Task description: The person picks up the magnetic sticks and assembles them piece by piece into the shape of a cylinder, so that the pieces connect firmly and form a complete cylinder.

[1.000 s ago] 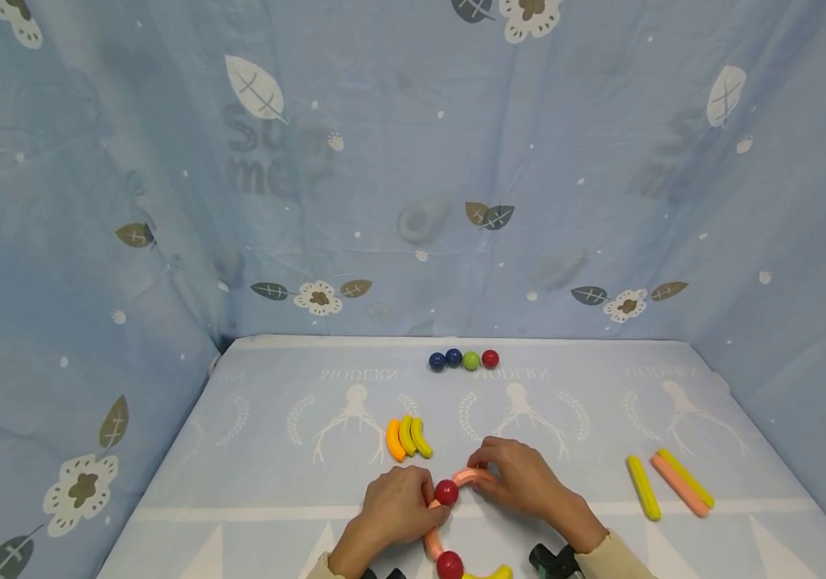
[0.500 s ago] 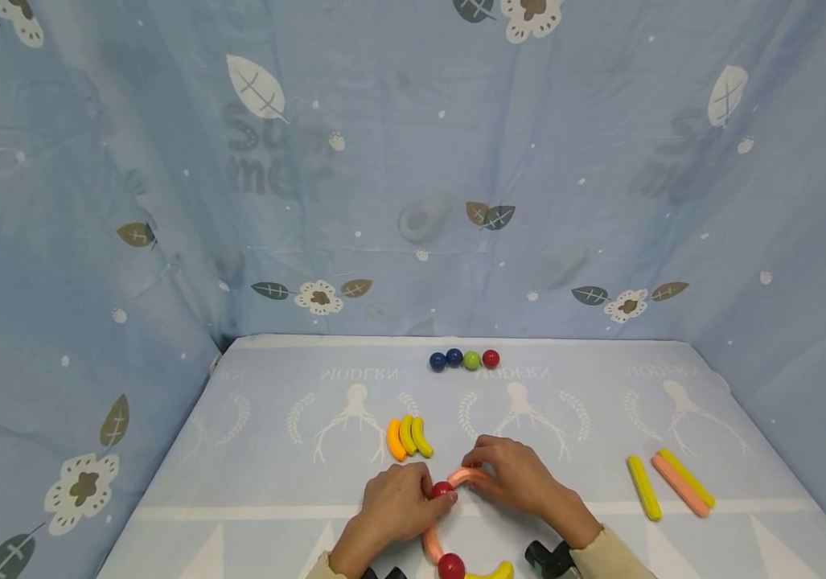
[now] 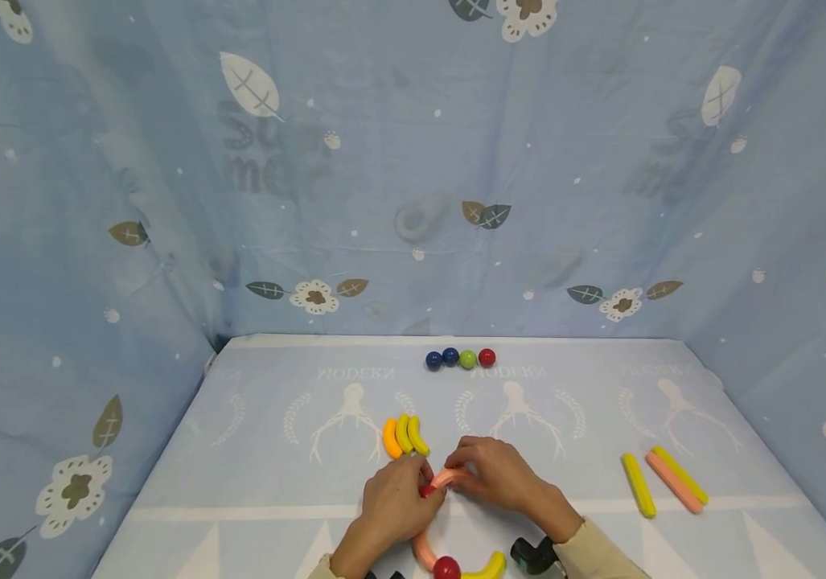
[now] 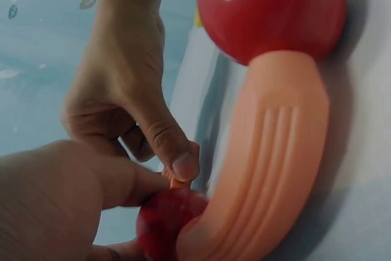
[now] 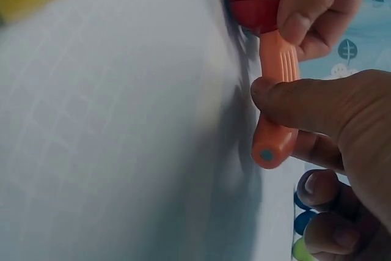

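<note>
My left hand [image 3: 394,498] pinches a red toy ball [image 4: 162,227] between thumb and fingers, covering most of it in the head view. Close beside it, my right hand [image 3: 495,476] holds a curved peach rod [image 5: 278,139] between thumb and fingers. That rod's upper end meets the ball in the right wrist view, and its free end shows a small bluish spot. From the same ball a second curved peach rod [image 4: 269,145] runs toward my body. It joins another red ball [image 3: 446,568], which has a curved yellow rod [image 3: 486,566] at its right.
Two dark blue balls [image 3: 433,360], a green ball [image 3: 467,359] and a red one [image 3: 486,357] line the back. Short curved yellow and orange rods [image 3: 403,435] lie just beyond my left hand. Straight yellow [image 3: 639,485] and peach rods [image 3: 675,482] lie at the right.
The upper red ball and the curved peach rod at it have shifted left, with my right hand following. My left fingers now hide more of the ball.
</note>
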A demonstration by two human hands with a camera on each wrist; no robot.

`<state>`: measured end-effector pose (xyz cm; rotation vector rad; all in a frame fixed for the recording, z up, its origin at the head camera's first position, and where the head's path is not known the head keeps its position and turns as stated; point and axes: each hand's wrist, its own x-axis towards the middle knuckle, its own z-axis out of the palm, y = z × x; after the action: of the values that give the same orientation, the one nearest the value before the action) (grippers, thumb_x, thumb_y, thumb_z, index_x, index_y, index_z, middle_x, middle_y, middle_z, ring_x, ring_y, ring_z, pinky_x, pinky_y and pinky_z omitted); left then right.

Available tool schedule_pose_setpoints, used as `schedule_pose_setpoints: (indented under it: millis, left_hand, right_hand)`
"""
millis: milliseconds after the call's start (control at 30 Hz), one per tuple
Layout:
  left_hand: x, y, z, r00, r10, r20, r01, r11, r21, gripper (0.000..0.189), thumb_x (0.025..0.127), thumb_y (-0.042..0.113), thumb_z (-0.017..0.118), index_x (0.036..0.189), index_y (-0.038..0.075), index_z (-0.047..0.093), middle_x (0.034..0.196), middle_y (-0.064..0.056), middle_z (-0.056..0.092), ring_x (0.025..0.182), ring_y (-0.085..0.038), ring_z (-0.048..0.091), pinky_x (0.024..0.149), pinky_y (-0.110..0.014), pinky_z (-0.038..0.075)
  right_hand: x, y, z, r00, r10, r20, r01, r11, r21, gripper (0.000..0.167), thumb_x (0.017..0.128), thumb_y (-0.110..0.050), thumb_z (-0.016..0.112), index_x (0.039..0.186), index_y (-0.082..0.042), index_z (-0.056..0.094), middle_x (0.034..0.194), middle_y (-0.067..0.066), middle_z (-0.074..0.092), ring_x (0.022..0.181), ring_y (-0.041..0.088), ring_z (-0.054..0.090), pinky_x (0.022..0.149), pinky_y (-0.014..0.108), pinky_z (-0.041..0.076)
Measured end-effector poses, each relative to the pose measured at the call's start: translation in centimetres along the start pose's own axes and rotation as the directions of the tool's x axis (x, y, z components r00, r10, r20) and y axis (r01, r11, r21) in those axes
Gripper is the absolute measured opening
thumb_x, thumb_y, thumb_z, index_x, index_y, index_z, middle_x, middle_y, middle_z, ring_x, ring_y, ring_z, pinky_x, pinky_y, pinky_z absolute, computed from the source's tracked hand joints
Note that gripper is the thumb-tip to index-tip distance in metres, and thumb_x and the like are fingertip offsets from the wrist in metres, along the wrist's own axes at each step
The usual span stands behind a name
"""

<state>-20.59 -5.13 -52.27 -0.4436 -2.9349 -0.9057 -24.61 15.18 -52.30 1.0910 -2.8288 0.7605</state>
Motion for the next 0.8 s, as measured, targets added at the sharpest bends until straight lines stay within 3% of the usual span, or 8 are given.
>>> schedule_pose_setpoints:
  millis: [233, 500, 667, 800]
  left_hand:
    - [0.2, -0.1, 0.2, 0.995, 0.010, -0.097, -0.011, 1.000, -0.011, 0.020, 0.075, 0.031, 0.079, 0.078, 0.023, 0.060, 0.065, 0.013, 0.043, 0.055, -0.004, 0.041, 0.049, -0.026, 0.034]
    - [0.4, -0.5, 0.5, 0.981, 0.051, -0.189, -0.043, 0.998, 0.044, 0.018, 0.069, 0.031, 0.083, 0.070, 0.027, 0.065, 0.064, 0.017, 0.050, 0.062, -0.006, 0.048, 0.048, -0.027, 0.036]
    - [0.4, -0.6, 0.5, 0.980, 0.044, -0.193, -0.036, 0.998, 0.046, 0.016, 0.068, 0.028, 0.081, 0.068, 0.027, 0.065, 0.061, 0.017, 0.048, 0.060, -0.006, 0.048, 0.047, -0.027, 0.035]
    - [0.5, -0.6, 0.5, 0.987, 0.018, -0.162, -0.011, 0.999, 0.046, 0.013, 0.070, 0.027, 0.079, 0.070, 0.026, 0.065, 0.061, 0.017, 0.046, 0.058, -0.006, 0.047, 0.047, -0.027, 0.034]
  right_hand:
    - [0.8, -0.2, 0.5, 1.000, -0.029, 0.005, 0.029, 1.000, 0.013, 0.015, 0.084, -0.031, 0.079, 0.093, -0.021, 0.074, 0.084, -0.020, 0.063, 0.078, 0.002, 0.059, 0.071, 0.025, 0.049]
    - [1.7, -0.5, 0.4, 0.998, -0.054, 0.030, 0.054, 0.998, 0.015, 0.012, 0.084, -0.032, 0.079, 0.089, -0.023, 0.074, 0.083, -0.019, 0.060, 0.074, 0.002, 0.056, 0.069, 0.024, 0.048]
    - [2.3, -0.4, -0.2, 0.995, -0.060, 0.084, 0.058, 0.998, 0.026, 0.015, 0.085, -0.031, 0.078, 0.095, -0.021, 0.075, 0.087, -0.017, 0.062, 0.079, 0.005, 0.059, 0.073, 0.026, 0.049]
    - [2.9, -0.1, -1.5, 0.994, -0.033, 0.108, 0.028, 0.999, 0.045, 0.020, 0.085, -0.029, 0.078, 0.101, -0.018, 0.076, 0.092, -0.014, 0.065, 0.083, 0.009, 0.061, 0.076, 0.029, 0.050]
